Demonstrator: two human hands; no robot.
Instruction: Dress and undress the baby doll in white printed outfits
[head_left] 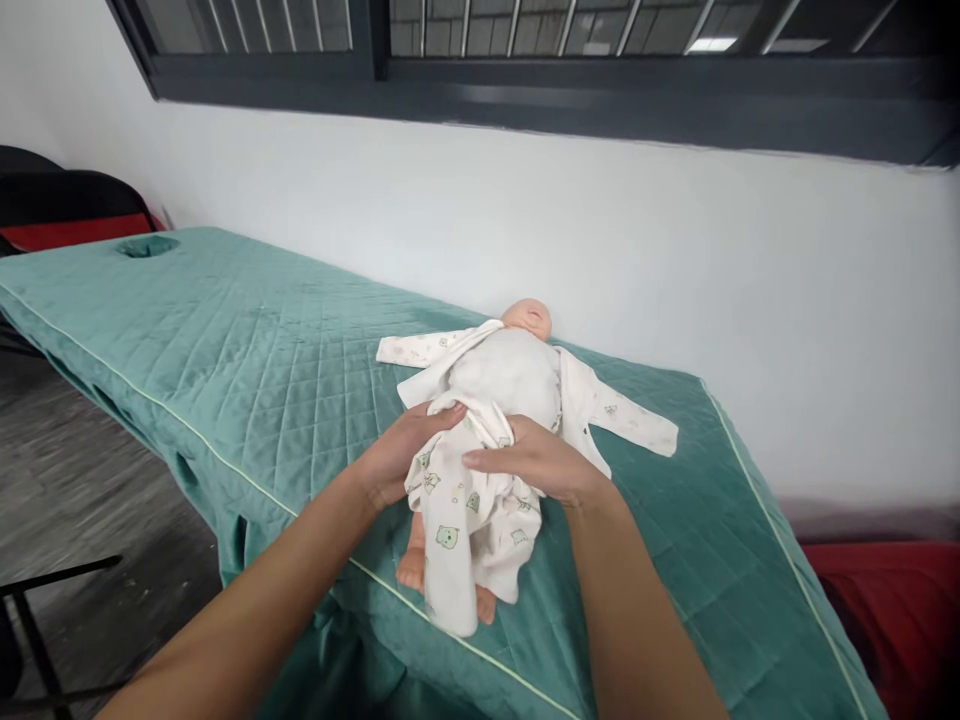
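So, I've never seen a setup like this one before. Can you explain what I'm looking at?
There's no machine here. A person works with two bare hands, and the single picture comes from a camera worn on their head, looking forward and down, so the forearms enter from the bottom.

In front of them is a bed with a green quilted cover. On it a baby doll lies on its back, a white printed jacket spread open around its torso.

The left hand and right hand both hold the top of a white printed garment that hangs over the doll's legs, its bare feet showing below.
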